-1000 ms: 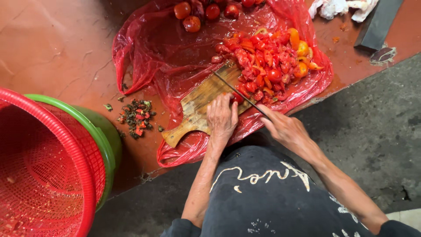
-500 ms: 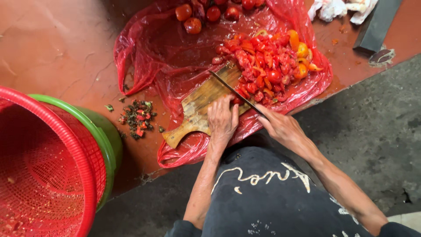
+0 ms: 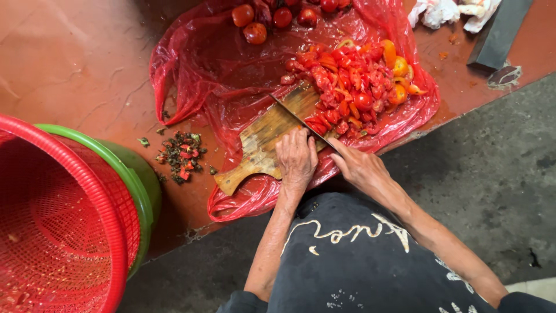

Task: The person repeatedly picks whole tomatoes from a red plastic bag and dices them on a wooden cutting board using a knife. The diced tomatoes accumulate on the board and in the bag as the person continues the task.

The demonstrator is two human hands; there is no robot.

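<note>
A wooden cutting board [image 3: 263, 145] lies on a red plastic sheet [image 3: 197, 69] spread on the reddish floor. My left hand [image 3: 296, 157] presses flat on the board near its middle. My right hand [image 3: 360, 167] grips the handle of a knife [image 3: 301, 120] whose thin blade runs across the board toward the upper left. A heap of chopped red and orange tomato pieces [image 3: 356, 87] covers the board's far end and the sheet beyond it. Several whole tomatoes [image 3: 255, 32] lie at the sheet's top edge.
A red mesh basket [image 3: 58, 232] sits inside a green tub [image 3: 136, 179] at the left. A small pile of stems and scraps [image 3: 180, 153] lies beside the sheet. White cloth [image 3: 446, 11] and a dark flat bar [image 3: 498, 32] are at top right. Grey concrete lies lower right.
The knife blade has shifted slightly along the board while both hands stay in nearly the same place; the view has drifted a little.
</note>
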